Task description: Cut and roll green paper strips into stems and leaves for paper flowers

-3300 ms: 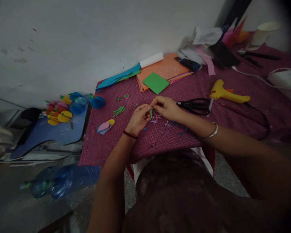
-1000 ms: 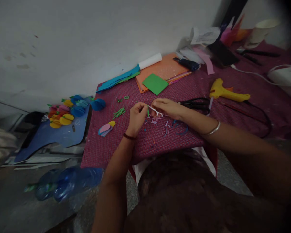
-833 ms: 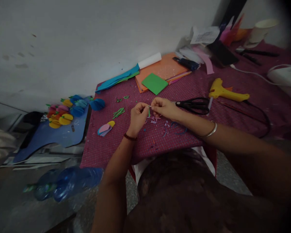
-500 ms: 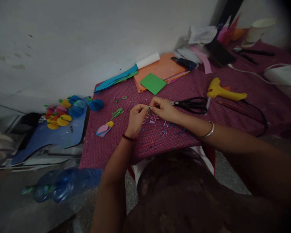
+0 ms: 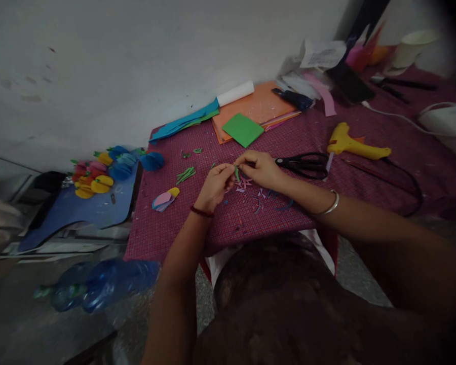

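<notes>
Both my hands meet over the checked cloth, fingertips pinched together around a small green piece (image 5: 237,174), thin like a foam or paper strip. My left hand (image 5: 217,183) grips it from the left, my right hand (image 5: 260,168) from the right. Pink and blue scraps (image 5: 243,183) lie just beneath them. To the left are a small pile of green strips (image 5: 185,175) and a stack of oval cutouts (image 5: 164,199) in pink, blue and yellow. Black-handled scissors (image 5: 304,163) lie right of my right hand, their blades partly hidden behind it.
A green square (image 5: 243,130) rests on orange sheets (image 5: 258,104) at the back. On the right lies a yellow glue gun (image 5: 359,143) with its cord, near a phone (image 5: 350,83). Colourful finished shapes (image 5: 99,175) sit on a blue board (image 5: 110,213) at left; plastic bottles (image 5: 102,284) lie below.
The green piece between my fingertips now hangs down more visibly. My hands have shifted only slightly, and the whole view has moved a little.
</notes>
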### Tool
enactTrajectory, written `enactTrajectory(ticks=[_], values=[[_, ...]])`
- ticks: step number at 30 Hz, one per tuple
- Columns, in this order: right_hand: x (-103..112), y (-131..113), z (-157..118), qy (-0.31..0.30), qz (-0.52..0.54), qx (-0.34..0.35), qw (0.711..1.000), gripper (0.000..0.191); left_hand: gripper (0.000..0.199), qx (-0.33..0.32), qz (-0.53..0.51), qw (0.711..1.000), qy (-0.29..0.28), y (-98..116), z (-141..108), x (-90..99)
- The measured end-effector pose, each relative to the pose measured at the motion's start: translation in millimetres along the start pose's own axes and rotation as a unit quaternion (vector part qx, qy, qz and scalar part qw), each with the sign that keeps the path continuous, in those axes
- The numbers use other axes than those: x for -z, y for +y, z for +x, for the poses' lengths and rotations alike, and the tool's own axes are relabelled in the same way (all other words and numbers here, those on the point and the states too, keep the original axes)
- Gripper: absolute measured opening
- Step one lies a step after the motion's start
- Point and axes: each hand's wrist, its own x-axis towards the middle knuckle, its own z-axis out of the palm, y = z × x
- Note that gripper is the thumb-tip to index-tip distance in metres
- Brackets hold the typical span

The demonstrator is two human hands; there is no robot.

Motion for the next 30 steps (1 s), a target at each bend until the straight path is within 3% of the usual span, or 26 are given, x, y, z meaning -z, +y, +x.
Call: enactTrajectory(ticks=[5, 11, 13, 17, 20, 24, 30], values=[[4, 1, -2, -0.014, -0.084, 0.088, 0.992, 0.022, 0.021, 0.022, -0.085, 0.995, -0.039, 0, 0, 1.2], [10, -1, -2, -0.064, -0.154, 0.122, 0.978, 0.024, 0.016, 0.042, -0.13, 0.989, -0.061, -2, 1, 3.0], [9, -1, -1, -0.069, -0.11, 0.103, 0.986, 0.022, 0.018, 0.018, -0.112, 0.992, -0.06, -2, 1, 3.1], [7, -1, 2, -0.065, 0.017, -0.016, 0.998, 0.017, 0.017, -0.043, -0.015, 0.999, -0.019, -1, 0, 1.9], [8, 3, 5, -0.081, 0.035, -0.059, 0.994, 0.014, 0.014, -0.084, 0.091, 0.992, 0.007, 1, -1, 1.1], [13, 5, 6, -0.082, -0.075, 0.003, 0.994, 0.016, 0.015, -0.085, 0.182, 0.979, 0.019, 2, -1, 1.6], [15, -6, 1, -0.085, -0.28, 0.094, 0.952, 0.017, 0.018, 0.009, 0.079, 0.997, -0.022, -3, 1, 3.3]])
